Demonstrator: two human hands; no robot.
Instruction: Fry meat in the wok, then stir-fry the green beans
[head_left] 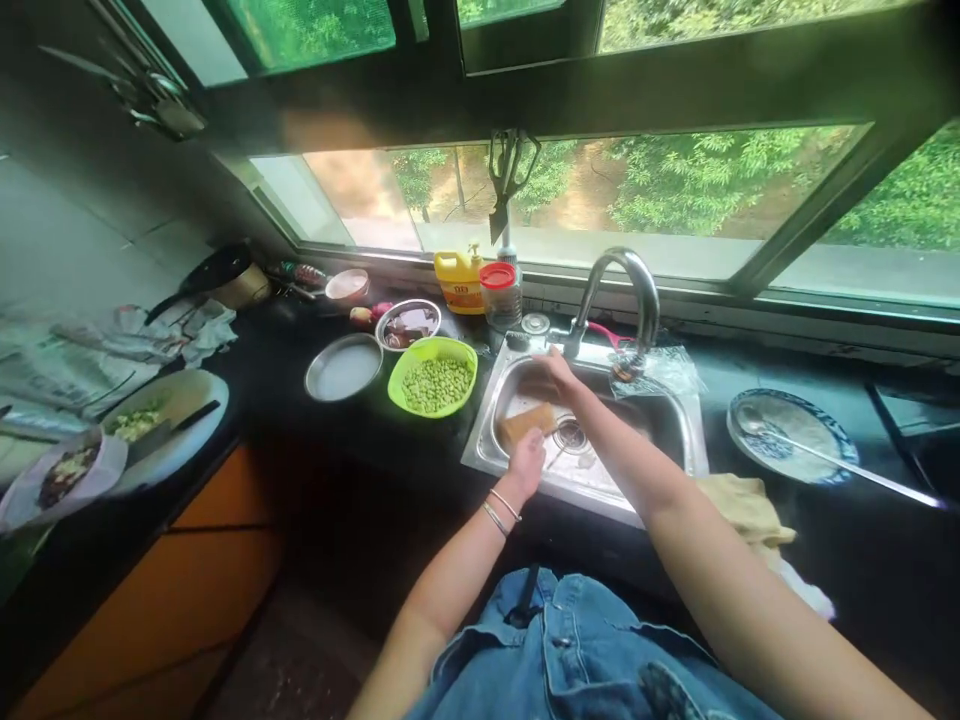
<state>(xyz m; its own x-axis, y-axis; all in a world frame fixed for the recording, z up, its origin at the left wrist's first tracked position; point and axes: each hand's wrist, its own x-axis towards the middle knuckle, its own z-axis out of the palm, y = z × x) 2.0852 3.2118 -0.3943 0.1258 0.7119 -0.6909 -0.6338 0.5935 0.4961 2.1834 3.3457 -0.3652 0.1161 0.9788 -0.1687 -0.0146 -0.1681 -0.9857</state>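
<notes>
I stand at a steel sink (pixel 679 430) under a window. My left hand (pixel 527 462), with bangles on the wrist, is closed on the near edge of a flat brown wooden board (pixel 525 420) that lies in the basin. My right hand (pixel 553 372) reaches across to the far left corner of the basin, beside the board's far end; its fingers are curled and I cannot see what they touch. The curved tap (pixel 626 290) stands just right of that hand.
A green colander of beans (pixel 433 378), a steel plate (pixel 343 367) and a steel bowl (pixel 408 324) sit left of the sink. A yellow bottle (pixel 457 282) and red-lidded jar (pixel 500 295) stand behind. A patterned plate with a ladle (pixel 791 425) lies right; a yellow cloth (pixel 746 505) lies near.
</notes>
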